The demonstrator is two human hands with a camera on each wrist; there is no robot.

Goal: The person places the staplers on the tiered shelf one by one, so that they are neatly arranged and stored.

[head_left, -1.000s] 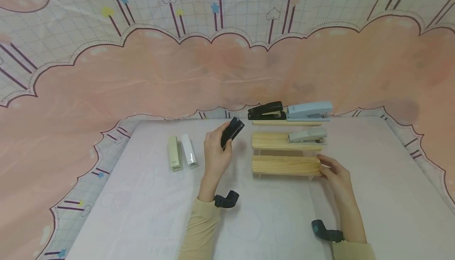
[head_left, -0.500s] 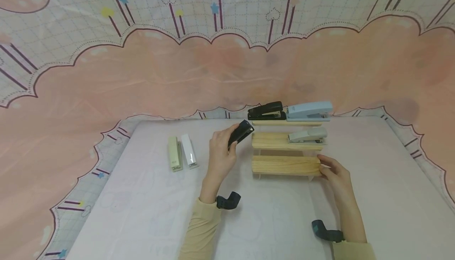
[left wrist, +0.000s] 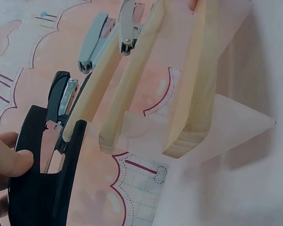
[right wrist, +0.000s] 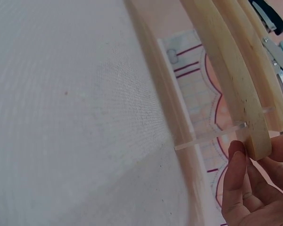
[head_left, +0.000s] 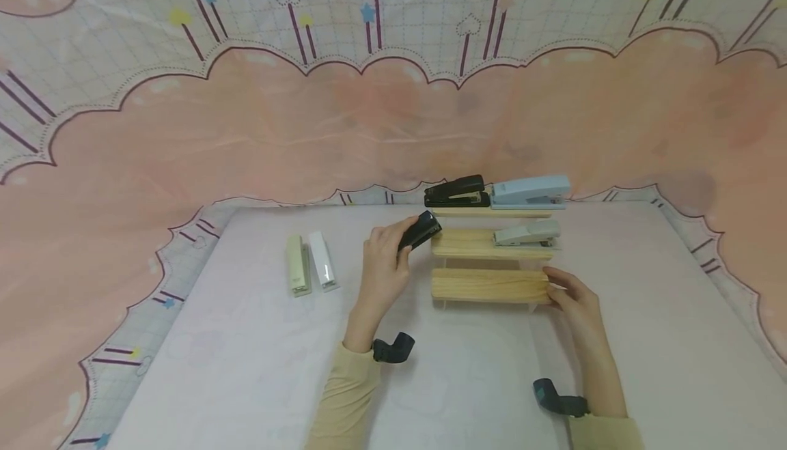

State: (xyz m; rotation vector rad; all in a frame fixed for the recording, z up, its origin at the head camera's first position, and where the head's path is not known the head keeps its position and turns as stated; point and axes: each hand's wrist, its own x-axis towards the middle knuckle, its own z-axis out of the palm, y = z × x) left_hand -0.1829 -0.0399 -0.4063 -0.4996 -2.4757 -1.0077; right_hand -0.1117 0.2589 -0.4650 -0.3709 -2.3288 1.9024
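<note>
Stapler (head_left: 420,231), black, is gripped by the left hand (head_left: 384,262) just left of the middle shelf (head_left: 464,242), contact hard to tell; right hand (head_left: 576,303) pinches the bottom shelf (head_left: 488,286) at its right end.

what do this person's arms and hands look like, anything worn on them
The left hand and right hand are bare, without gloves. The left sleeve and right sleeve are pale yellow-beige, the left visibly creased. Each wrist wears a dark, bent camera: the left camera and right camera.
</note>
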